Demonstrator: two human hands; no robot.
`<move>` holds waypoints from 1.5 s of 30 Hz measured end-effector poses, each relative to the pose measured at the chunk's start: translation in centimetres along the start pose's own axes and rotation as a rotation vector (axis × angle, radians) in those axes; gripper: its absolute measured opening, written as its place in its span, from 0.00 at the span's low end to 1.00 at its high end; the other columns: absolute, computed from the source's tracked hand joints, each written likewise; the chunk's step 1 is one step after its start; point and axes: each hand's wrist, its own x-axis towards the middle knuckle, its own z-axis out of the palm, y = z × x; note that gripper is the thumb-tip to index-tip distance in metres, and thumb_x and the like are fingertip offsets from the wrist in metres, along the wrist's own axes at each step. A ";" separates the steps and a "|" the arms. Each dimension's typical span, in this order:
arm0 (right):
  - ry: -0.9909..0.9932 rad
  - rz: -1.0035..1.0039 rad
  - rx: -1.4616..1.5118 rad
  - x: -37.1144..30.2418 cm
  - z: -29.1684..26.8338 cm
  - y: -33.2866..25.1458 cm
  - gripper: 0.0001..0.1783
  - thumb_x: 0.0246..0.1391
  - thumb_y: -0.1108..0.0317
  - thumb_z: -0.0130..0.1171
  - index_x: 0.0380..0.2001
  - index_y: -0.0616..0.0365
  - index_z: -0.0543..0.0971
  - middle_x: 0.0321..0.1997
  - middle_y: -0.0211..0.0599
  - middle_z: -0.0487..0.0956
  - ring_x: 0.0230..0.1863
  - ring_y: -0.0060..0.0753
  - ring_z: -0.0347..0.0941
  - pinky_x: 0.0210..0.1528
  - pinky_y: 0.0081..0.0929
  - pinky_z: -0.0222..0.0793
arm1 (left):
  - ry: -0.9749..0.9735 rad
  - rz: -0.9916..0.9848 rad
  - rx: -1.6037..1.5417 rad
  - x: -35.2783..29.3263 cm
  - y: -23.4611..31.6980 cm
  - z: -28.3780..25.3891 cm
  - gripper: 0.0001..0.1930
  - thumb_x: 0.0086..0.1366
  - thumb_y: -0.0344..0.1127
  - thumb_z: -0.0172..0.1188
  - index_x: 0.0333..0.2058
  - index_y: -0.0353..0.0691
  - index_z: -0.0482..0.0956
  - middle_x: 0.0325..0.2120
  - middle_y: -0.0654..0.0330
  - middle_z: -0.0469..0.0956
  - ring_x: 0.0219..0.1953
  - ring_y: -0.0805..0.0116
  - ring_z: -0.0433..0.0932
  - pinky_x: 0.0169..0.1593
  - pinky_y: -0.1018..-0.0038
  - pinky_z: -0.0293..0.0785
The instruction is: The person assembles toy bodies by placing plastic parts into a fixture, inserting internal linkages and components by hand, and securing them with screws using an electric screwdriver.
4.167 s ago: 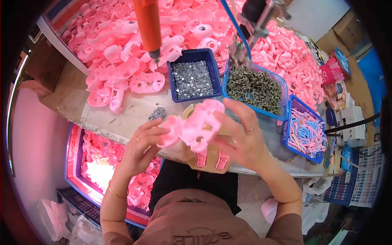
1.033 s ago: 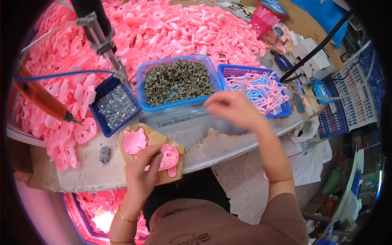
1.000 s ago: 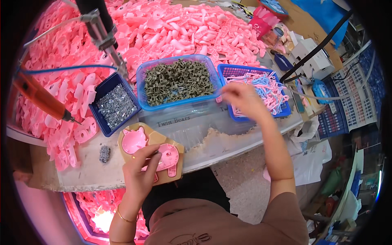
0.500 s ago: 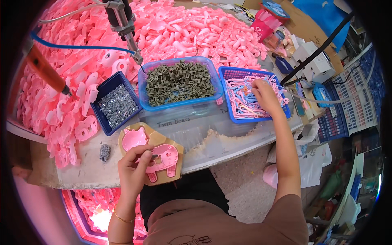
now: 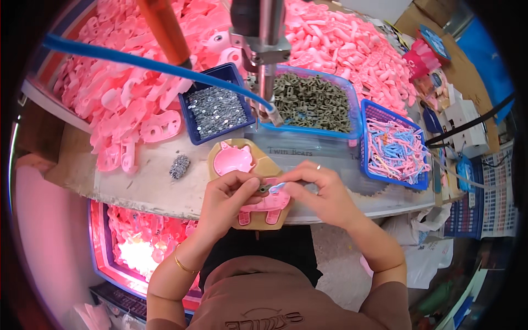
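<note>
My left hand (image 5: 230,201) pinches a small olive-green plastic part (image 5: 264,188) between thumb and fingertips. My right hand (image 5: 322,192) holds a light-blue plastic piece (image 5: 278,188) against it, the two parts meeting just above a pink toy shell half (image 5: 268,203). That shell lies in a tan holding block (image 5: 254,224) at the table's front edge. A pink cup-shaped shell with ears (image 5: 232,160) sits in the same block, farther back. My fingers partly cover both small parts.
Behind the block stand a dark-blue bin of screws (image 5: 216,113), a blue basin of olive-green parts (image 5: 311,102) and a blue basket of pink and blue pieces (image 5: 393,148). A hanging screwdriver (image 5: 268,60) and an orange tool (image 5: 165,33) hang overhead. Screws (image 5: 180,166) form a small pile.
My right hand has come from the basket to my left hand, bringing a light-blue piece. Both hands now meet over the block. The view has shifted, with the hanging screwdriver appearing closer.
</note>
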 end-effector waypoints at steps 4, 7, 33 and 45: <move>0.052 -0.025 -0.026 0.4 1.9 0.1 0.10 0.59 0.70 0.62 0.43 0.62 0.83 0.35 0.39 0.81 0.35 0.29 0.78 0.38 0.26 0.73 | 0.018 0.023 -0.054 -0.3 -0.3 -0.3 0.10 0.71 0.31 0.58 0.42 0.28 0.79 0.41 0.55 0.82 0.41 0.72 0.82 0.47 0.76 0.82; 0.044 0.017 0.008 0.3 2.1 -0.2 0.10 0.58 0.70 0.63 0.42 0.62 0.83 0.35 0.40 0.82 0.34 0.28 0.79 0.38 0.27 0.74 | 0.033 -0.003 -0.043 -0.5 -0.1 -0.5 0.09 0.71 0.31 0.58 0.42 0.28 0.79 0.40 0.55 0.81 0.41 0.73 0.82 0.47 0.76 0.82; -0.043 -0.170 -0.269 0.3 2.4 -0.1 0.10 0.51 0.68 0.67 0.37 0.55 0.81 0.31 0.36 0.83 0.29 0.37 0.80 0.32 0.31 0.75 | -0.038 0.034 0.160 -0.9 0.4 -1.0 0.12 0.70 0.35 0.60 0.42 0.30 0.83 0.32 0.61 0.83 0.34 0.79 0.80 0.39 0.82 0.79; -0.104 -0.389 -0.626 3.4 5.6 0.6 0.08 0.45 0.66 0.65 0.30 0.54 0.82 0.31 0.33 0.77 0.38 0.37 0.76 0.40 0.36 0.71 | 0.294 0.538 0.872 -1.4 1.5 -4.2 0.08 0.68 0.27 0.58 0.43 0.34 0.83 0.37 0.57 0.84 0.33 0.71 0.81 0.39 0.76 0.75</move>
